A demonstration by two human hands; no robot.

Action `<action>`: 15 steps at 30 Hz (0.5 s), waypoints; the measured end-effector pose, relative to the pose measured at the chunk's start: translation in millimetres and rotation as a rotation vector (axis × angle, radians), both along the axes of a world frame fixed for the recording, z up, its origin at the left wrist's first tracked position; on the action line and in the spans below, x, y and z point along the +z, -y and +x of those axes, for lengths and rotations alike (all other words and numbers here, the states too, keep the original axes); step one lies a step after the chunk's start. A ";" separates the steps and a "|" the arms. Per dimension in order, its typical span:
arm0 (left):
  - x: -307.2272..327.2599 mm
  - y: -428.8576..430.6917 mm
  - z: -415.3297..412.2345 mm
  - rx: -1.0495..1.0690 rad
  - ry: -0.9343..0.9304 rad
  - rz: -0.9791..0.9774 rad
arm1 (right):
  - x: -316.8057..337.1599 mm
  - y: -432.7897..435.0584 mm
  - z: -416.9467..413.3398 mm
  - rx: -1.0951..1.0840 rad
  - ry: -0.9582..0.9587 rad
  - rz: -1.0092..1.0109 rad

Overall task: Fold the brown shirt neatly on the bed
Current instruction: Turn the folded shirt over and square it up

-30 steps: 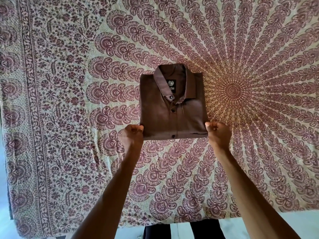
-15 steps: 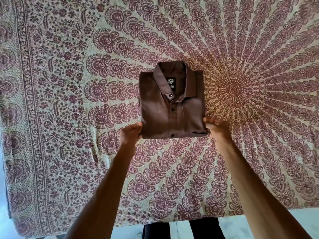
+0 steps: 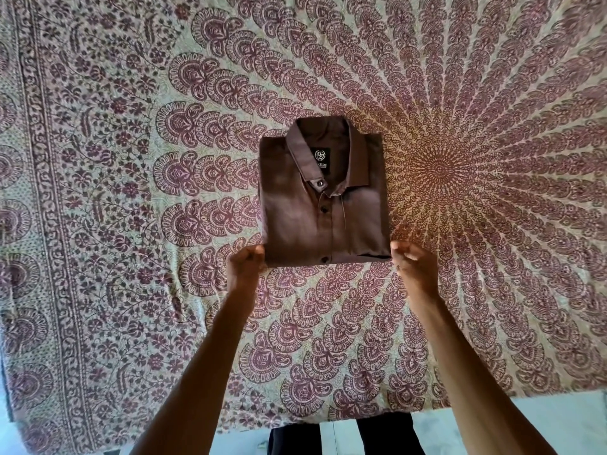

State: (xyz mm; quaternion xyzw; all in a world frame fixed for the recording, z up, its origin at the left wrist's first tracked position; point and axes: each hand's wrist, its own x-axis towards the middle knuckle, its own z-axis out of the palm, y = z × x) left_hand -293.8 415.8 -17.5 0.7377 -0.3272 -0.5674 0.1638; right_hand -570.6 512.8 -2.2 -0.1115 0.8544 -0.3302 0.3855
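Note:
The brown shirt (image 3: 305,218) lies folded into a neat rectangle near the middle of the bed, collar at the far end, buttons and black neck label facing up. My left hand (image 3: 245,268) is curled at its near left corner, fingers pinched on the fabric edge. My right hand (image 3: 414,267) holds the near right corner in the same way, where the stacked folded layers show. Both forearms reach in from the bottom of the view.
A cream bedsheet (image 3: 131,178) with a maroon mandala print covers the whole bed. The bed's near edge (image 3: 328,418) runs along the bottom, with pale floor and my dark trouser legs (image 3: 387,436) below it.
Both hands stay at the shirt's near corners. The right hand has loosened from a tight fist into a curled pinch. The shirt has barely shifted, slightly away from me.

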 end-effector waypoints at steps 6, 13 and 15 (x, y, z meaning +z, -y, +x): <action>4.0 -6.7 -9.4 -0.106 0.224 -0.075 | -2.6 -1.5 11.4 0.079 -0.141 -0.049; 25.9 -13.8 -45.6 0.031 0.409 -0.246 | -2.2 12.7 36.9 -0.009 -0.417 0.037; 26.3 -14.5 -53.1 0.122 0.396 -0.231 | -1.2 14.0 41.8 -0.042 -0.431 0.040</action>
